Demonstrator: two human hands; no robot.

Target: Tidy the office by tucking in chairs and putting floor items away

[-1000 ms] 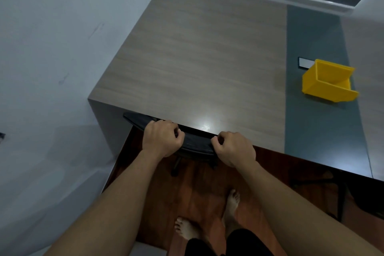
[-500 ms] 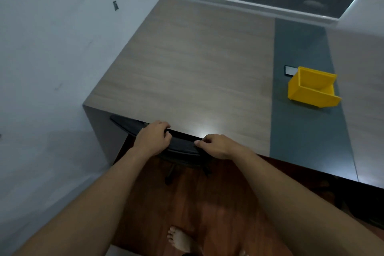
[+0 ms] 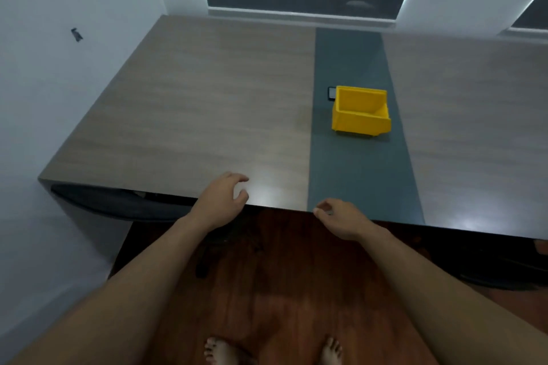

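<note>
The black office chair (image 3: 118, 204) is tucked under the wooden desk (image 3: 192, 115); only the top of its backrest shows below the desk's front edge, at the left. My left hand (image 3: 221, 201) hovers at the desk's front edge, fingers spread and curled, holding nothing. My right hand (image 3: 341, 221) hangs just in front of the edge, where the grey strip (image 3: 361, 175) meets it, fingers loosely bent and empty. Both hands are to the right of the chair's backrest and off it.
A yellow plastic bin (image 3: 360, 111) stands on the grey strip, with a small dark flat device (image 3: 332, 94) behind it. A white wall (image 3: 44, 98) closes the left side. A second dark chair (image 3: 504, 270) sits under the desk at right. My bare feet stand on the reddish wood floor (image 3: 281, 290).
Both hands have let go of the chair's backrest and lifted to the desk edge, shifting right. The chair has gone further under the desk. The camera tilted up.
</note>
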